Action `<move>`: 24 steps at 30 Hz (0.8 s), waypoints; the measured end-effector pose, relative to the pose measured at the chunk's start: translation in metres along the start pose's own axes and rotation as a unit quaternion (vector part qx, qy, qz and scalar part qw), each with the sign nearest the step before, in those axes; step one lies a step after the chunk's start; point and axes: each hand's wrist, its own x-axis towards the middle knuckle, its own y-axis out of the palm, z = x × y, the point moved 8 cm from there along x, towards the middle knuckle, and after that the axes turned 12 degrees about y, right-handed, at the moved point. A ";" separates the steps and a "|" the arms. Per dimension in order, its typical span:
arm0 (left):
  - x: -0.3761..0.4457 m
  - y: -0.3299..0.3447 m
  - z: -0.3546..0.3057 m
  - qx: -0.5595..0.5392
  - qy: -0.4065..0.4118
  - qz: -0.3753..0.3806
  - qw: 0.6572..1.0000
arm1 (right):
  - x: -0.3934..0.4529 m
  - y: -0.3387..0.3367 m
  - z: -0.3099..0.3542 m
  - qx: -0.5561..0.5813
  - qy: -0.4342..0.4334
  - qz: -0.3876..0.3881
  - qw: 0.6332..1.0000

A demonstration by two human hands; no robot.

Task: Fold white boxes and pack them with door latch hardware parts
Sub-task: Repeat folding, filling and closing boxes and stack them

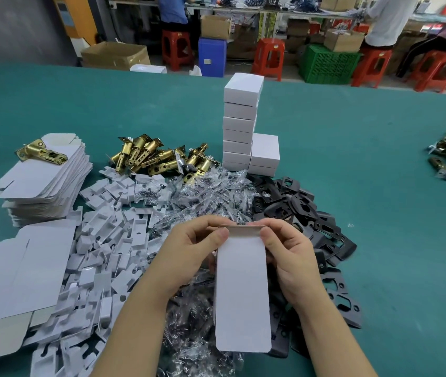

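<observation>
A white box (241,292) is held up above the middle of the table, at about 6 o'clock in the view. Its top flap is pinched by the left hand (189,251) on one side and by the right hand (290,254) on the other, with thumbs in front and fingers curled behind. The flap is bent back at the top edge. It cannot be seen if anything is inside the box.

Under the hands, small clear bags of screws (205,191) are heaped. Black plates (311,213) are piled at 3 o'clock. White card inserts (102,240) are spread at 9 o'clock. Flat unfolded boxes (45,180) are stacked at 10 o'clock, with one gold latch (39,152) lying on top. More gold latches (156,156) are heaped at 11 o'clock.

At 12 o'clock, finished boxes (241,123) are stacked in a tall tower, with a short stack touching it. So some boxes look done, but many flat boxes and loose parts are left on the green table (379,159).
</observation>
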 end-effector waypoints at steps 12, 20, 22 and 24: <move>0.002 -0.009 -0.001 0.022 0.024 -0.065 0.997 | -0.001 0.013 -0.008 0.010 0.040 0.082 0.996; 0.000 -0.013 -0.003 0.040 0.021 -0.074 0.996 | 0.000 0.014 -0.005 -0.003 0.028 0.064 0.998; 0.000 -0.017 -0.001 0.043 0.010 -0.096 0.994 | -0.001 0.014 -0.006 -0.029 0.022 0.062 0.997; 0.001 -0.018 0.004 0.036 -0.007 -0.094 0.995 | -0.001 0.014 -0.007 -0.061 0.012 0.056 0.997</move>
